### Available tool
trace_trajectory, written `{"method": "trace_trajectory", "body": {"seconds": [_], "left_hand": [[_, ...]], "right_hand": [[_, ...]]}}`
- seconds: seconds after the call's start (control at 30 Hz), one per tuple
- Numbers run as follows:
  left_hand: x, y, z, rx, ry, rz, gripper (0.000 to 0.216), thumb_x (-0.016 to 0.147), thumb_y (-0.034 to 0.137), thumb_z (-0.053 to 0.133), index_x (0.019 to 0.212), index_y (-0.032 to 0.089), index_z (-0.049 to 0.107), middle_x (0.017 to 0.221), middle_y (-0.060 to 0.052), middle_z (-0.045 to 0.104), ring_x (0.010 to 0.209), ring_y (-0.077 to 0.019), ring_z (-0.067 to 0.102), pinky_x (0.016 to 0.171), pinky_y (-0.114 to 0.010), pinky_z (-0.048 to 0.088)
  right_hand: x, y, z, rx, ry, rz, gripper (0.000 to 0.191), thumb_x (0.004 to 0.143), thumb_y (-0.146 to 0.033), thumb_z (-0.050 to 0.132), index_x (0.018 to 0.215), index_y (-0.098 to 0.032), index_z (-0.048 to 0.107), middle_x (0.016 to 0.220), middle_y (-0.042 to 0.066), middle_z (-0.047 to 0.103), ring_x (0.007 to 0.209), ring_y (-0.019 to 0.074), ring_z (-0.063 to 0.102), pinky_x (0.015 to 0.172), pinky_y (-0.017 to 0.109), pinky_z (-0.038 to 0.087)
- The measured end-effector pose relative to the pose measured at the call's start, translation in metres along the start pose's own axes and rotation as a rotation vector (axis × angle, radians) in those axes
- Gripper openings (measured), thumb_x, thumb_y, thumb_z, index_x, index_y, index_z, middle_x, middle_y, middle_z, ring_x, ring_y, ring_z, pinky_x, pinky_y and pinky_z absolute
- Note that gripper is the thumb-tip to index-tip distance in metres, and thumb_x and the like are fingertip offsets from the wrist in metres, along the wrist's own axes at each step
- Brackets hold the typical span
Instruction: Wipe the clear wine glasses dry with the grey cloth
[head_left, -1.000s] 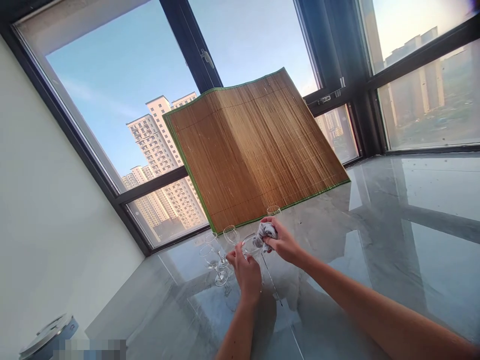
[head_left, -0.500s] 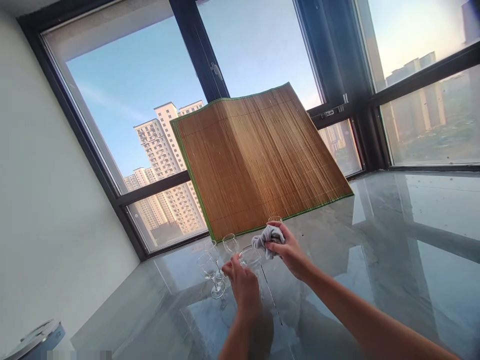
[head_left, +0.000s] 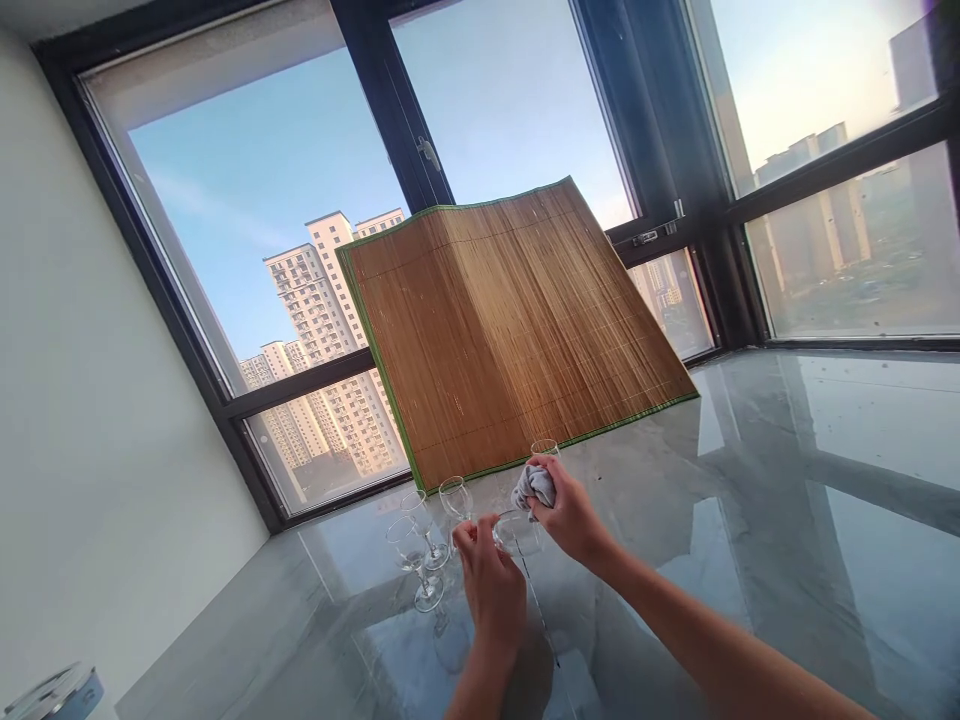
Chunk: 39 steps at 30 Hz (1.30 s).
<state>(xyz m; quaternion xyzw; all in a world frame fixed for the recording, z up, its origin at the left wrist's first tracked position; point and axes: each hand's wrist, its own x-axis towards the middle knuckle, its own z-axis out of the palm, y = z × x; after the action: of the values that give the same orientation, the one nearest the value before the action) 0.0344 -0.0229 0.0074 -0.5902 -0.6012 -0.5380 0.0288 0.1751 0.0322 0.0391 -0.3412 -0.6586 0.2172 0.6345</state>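
My right hand (head_left: 566,510) is closed around a crumpled grey cloth (head_left: 535,490). Just left of it and lower, my left hand (head_left: 491,580) has its fingers bent in a pinch on a clear drinking glass (head_left: 519,532); the grip itself is partly hidden by the hand. The cloth is close beside this glass, and I cannot tell whether they touch. To the left stand several clear stemmed glasses, among them a front wine glass (head_left: 409,550) and a rear wine glass (head_left: 454,497). Behind my right hand shows the rim of another glass (head_left: 544,446).
A brown bamboo mat (head_left: 510,330) with green edging leans against the window behind the glasses. The glossy grey marble surface (head_left: 750,480) runs beneath everything. At the lower left is a white and blue container (head_left: 71,692). A white wall (head_left: 112,350) borders the left side.
My right hand and the cloth have shifted slightly down, and the glass in my left hand has tilted or moved a little right. The whole view has shifted slightly.
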Motion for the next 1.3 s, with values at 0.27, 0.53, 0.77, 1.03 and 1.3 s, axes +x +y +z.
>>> {"method": "trace_trajectory", "body": {"seconds": [0.27, 0.53, 0.77, 1.03, 1.3], "left_hand": [[0.003, -0.001, 0.001, -0.080, 0.035, -0.139, 0.037, 0.080, 0.009, 0.043, 0.113, 0.020, 0.056, 0.109, -0.008, 0.044, 0.107, -0.0217, 0.050, 0.096, -0.036, 0.042], [0.002, -0.007, 0.006, -0.125, 0.005, -0.287, 0.030, 0.080, 0.013, 0.045, 0.107, 0.021, 0.056, 0.105, -0.008, 0.048, 0.098, -0.0225, 0.054, 0.089, -0.036, 0.043], [0.002, -0.008, 0.005, -0.065, -0.001, -0.238, 0.030, 0.078, 0.009, 0.044, 0.105, 0.020, 0.054, 0.104, -0.007, 0.044, 0.103, -0.0231, 0.050, 0.092, -0.038, 0.042], [0.000, -0.002, 0.004, -0.096, -0.013, -0.175, 0.031, 0.080, 0.008, 0.041, 0.105, 0.021, 0.054, 0.105, -0.007, 0.044, 0.103, -0.0216, 0.049, 0.091, -0.035, 0.041], [0.006, 0.004, 0.002, -0.578, -0.120, -0.510, 0.023, 0.069, 0.015, 0.057, 0.091, 0.021, 0.057, 0.075, 0.002, 0.045, 0.063, -0.0117, 0.045, 0.058, -0.024, 0.039]], "right_hand": [[-0.002, 0.004, 0.004, 0.108, -0.049, 0.148, 0.040, 0.064, -0.014, 0.057, 0.103, -0.021, 0.050, 0.083, 0.000, 0.059, 0.069, 0.0147, 0.055, 0.060, 0.026, 0.045], [-0.001, -0.002, 0.004, 0.354, -0.051, 0.214, 0.039, 0.066, -0.017, 0.060, 0.103, -0.021, 0.048, 0.077, -0.003, 0.053, 0.057, 0.0097, 0.049, 0.043, 0.019, 0.040], [-0.006, -0.010, 0.007, 0.366, -0.197, 0.286, 0.040, 0.062, -0.016, 0.059, 0.101, -0.020, 0.050, 0.073, -0.005, 0.053, 0.049, 0.0078, 0.047, 0.036, 0.017, 0.037], [-0.004, -0.018, -0.003, 0.510, -0.305, 0.475, 0.044, 0.062, -0.020, 0.063, 0.104, -0.020, 0.050, 0.069, -0.005, 0.058, 0.044, 0.0106, 0.051, 0.035, 0.021, 0.037], [0.000, -0.015, -0.003, 0.601, 0.006, 0.444, 0.044, 0.066, -0.027, 0.067, 0.105, -0.021, 0.049, 0.076, -0.003, 0.059, 0.053, 0.0113, 0.053, 0.041, 0.023, 0.042]]}}
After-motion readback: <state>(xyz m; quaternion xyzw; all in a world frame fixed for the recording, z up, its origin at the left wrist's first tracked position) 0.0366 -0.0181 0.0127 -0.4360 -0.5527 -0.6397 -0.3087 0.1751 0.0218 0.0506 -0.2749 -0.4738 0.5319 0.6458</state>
